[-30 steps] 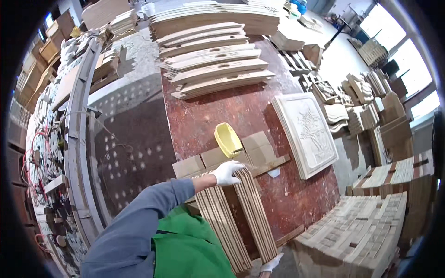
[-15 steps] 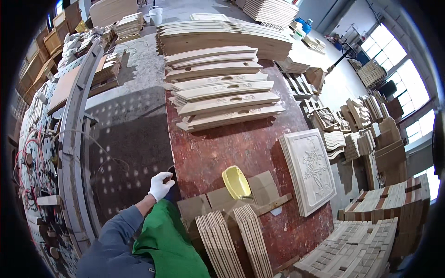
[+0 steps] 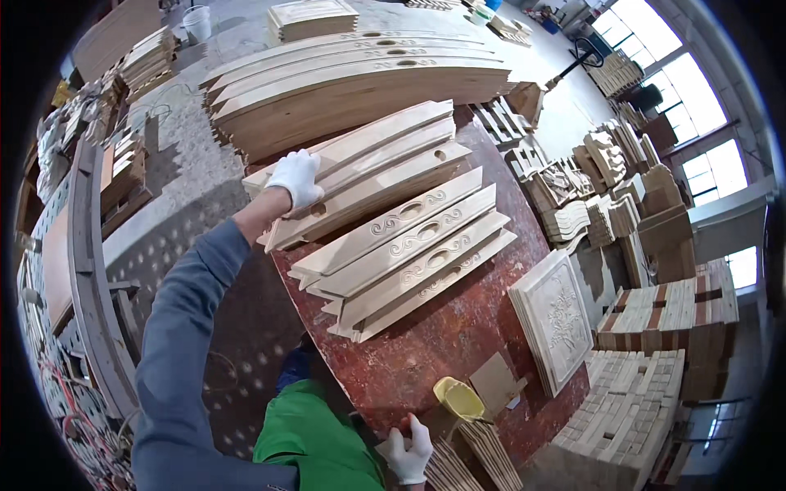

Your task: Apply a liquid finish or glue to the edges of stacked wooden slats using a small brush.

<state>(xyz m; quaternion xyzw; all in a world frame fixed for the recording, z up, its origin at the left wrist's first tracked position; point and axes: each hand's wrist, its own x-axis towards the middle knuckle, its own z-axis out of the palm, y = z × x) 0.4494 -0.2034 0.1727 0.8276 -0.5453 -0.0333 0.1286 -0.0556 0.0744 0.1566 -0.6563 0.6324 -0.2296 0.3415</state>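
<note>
White-gloved, my left hand (image 3: 296, 178) reaches far over the table and is closed over the left end of a pale wooden rail (image 3: 385, 149) in the farther group. Its fingertips are partly hidden. Nearer lies a second group of rails (image 3: 426, 237) with scrollwork and oval recesses, now set slantwise. My right hand (image 3: 408, 452), also gloved, is low at the table's near edge with its fingers curled. It is beside a bundle of thin wooden strips (image 3: 449, 466); what it holds, if anything, I cannot make out. A yellow plastic tub (image 3: 460, 398) stands just beyond it.
Carved panels (image 3: 561, 323) are stacked on the right of the red table (image 3: 377, 380). Long wooden boards (image 3: 352, 94) fill its far end. Stacked wood blocks (image 3: 622, 409) stand at the lower right. A metal rail (image 3: 86, 270) runs along the left.
My left hand has moved up and forward from the table's left edge onto the far rails. My right hand has come into view. The view has shifted, and the rails now lie more slanted.
</note>
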